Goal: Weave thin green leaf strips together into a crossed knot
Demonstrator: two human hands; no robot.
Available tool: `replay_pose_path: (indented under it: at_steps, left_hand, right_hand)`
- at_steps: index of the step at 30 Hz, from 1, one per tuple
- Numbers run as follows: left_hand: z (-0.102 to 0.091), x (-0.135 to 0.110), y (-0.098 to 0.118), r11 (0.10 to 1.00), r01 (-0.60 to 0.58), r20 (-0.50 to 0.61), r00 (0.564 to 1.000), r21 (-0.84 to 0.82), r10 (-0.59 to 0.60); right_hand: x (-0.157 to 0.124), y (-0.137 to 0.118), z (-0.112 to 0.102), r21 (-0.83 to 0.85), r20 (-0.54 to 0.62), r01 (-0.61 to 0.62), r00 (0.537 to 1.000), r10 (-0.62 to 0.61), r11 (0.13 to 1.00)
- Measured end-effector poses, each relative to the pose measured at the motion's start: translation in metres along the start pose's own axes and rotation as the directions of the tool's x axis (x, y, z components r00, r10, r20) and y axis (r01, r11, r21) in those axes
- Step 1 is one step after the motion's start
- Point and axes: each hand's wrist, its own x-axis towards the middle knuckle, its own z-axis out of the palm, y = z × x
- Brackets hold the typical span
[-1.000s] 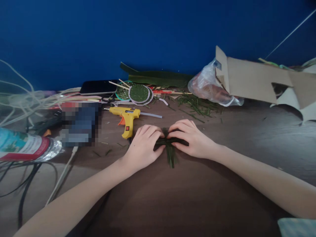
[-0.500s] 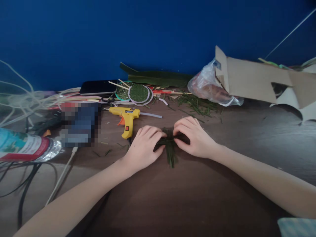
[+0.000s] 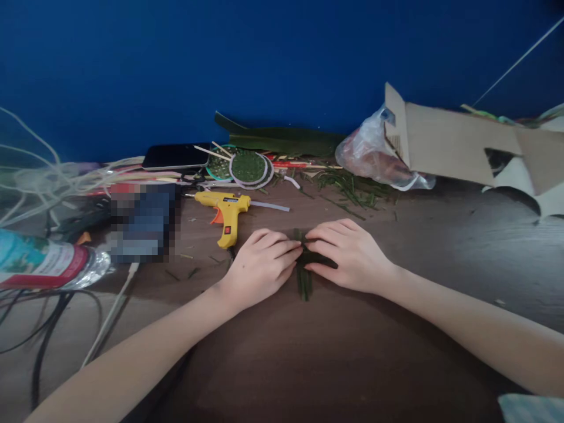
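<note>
A small cross of dark green leaf strips point(image 3: 304, 281) lies on the brown table point(image 3: 335, 352) between my two hands. My left hand point(image 3: 259, 267) pinches its left side with fingers and thumb closed on the strips. My right hand point(image 3: 350, 254) covers the right side, fingers curled over the strips and thumb under them. Most of the weave is hidden beneath the fingers; only the lower strip ends show.
A yellow glue gun point(image 3: 227, 211) lies just behind my left hand. Further back sit round green woven discs point(image 3: 247, 166), a phone point(image 3: 176, 155), long leaves point(image 3: 282, 140), leaf cuttings point(image 3: 352, 187), a plastic bag point(image 3: 374, 154) and cardboard point(image 3: 458, 144). A bottle point(image 3: 44, 261) and cables point(image 3: 53, 329) lie left.
Both hands have closed in on the leaf strips; my right hand came down and left over the weave, and the fingertips now almost meet. The strips shifted slightly.
</note>
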Motion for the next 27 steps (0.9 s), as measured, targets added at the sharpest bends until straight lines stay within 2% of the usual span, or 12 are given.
replay_pose_path:
  at_steps: [11, 18, 27]
  left_hand:
    - [0.0, 0.001, 0.0, 1.0, -0.009, 0.005, 1.0, 0.005, 0.009]
    - [0.0, 0.0, -0.001, 1.0, -0.021, 0.02, 1.0, 0.01, 0.021]
    - [-0.001, 0.001, -0.001, 0.995, -0.076, 0.037, 0.997, 0.058, 0.074]
  right_hand:
    - [0.0, -0.001, 0.003, 0.038, -0.102, 0.0, 0.995, 0.004, 0.999]
    - [-0.002, 0.017, 0.001, 0.184, -0.085, 0.081, 0.994, -0.067, 0.98]
    - [-0.001, 0.021, 0.001, 0.205, -0.083, 0.157, 0.986, -0.143, 0.966]
